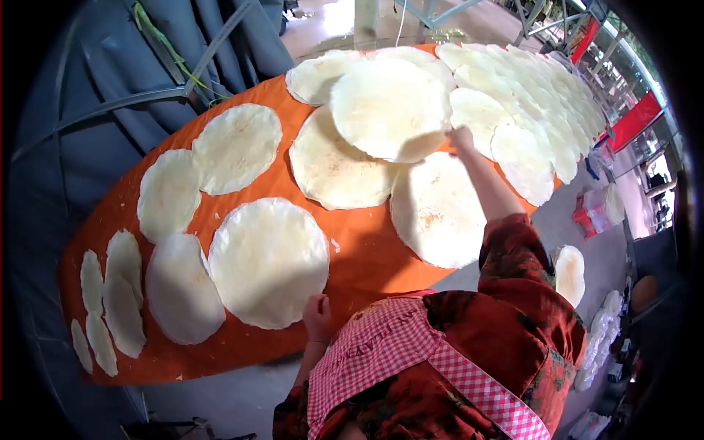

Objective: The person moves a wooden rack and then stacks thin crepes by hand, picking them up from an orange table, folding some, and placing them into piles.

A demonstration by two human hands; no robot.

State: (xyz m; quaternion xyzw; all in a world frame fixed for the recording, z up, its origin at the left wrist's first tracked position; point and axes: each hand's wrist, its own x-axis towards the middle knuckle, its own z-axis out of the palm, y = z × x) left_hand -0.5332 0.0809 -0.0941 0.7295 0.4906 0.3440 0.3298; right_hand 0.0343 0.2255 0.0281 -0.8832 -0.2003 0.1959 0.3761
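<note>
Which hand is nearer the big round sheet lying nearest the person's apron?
Left. The left hand sits at that round sheet's near edge; the right hand is stretched far across the orange surface, gripping a lifted sheet.

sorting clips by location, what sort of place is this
Probably an outdoor drying area of a small food workshop: many round pale sheets spread on an orange cloth, the right hand holding a lifted sheet, sunlit paving beyond.
</note>
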